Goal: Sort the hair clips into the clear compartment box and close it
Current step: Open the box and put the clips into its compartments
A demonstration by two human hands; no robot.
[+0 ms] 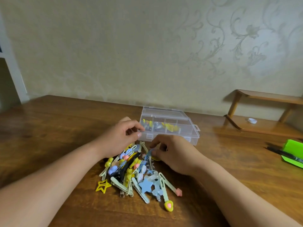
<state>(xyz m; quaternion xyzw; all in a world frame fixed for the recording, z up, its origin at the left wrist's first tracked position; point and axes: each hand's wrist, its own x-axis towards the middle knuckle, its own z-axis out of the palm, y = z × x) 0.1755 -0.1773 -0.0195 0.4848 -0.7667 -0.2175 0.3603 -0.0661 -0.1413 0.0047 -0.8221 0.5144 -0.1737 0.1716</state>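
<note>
A clear compartment box (188,136) lies open on the wooden table, lid tilted back. Yellow and blue clips sit in its rear compartments. In front of it is a heap of hair clips (131,174): yellow, blue, pale green, pink-tipped and one black. A yellow star clip (103,185) lies at the heap's left edge. My left hand (118,138) has curled fingers, and its thumb and index finger pinch the box's front left corner. At the top of the heap my right hand (173,156) pinches a blue hair clip (148,153) with thumb and fingertips.
A small wooden shelf (262,112) stands at the back right with a white cap (252,120) on its lower board. A green case (293,153) with dark pens (275,150) lies at the right edge. The wall runs just behind the box.
</note>
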